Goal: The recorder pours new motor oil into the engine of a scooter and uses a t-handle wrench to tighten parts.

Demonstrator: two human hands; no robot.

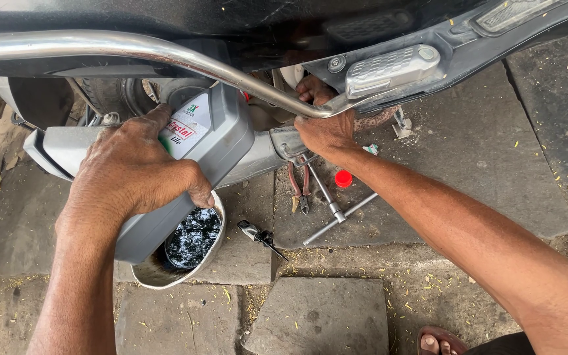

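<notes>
Left grip: my left hand (133,174) is wrapped shut around the body of the grey oil bottle (185,167), palm over its flat side so it stays steady while tilted
Bottle: it lies on a slant, neck up toward the underside of the scooter (231,20), just below the chrome rail (165,52)
Right grip: my right hand (323,128) reaches in under the rail, at the bottle's neck; the fingers curl out of sight, so I cannot tell what they close on
Bowl: the metal bowl (159,275) of black oil sits on the stone floor (317,315) right under the bottle
Tools: pliers (299,187), a cross wrench (336,213) and a red cap (343,178) lie just beside my right forearm, within reach
</notes>
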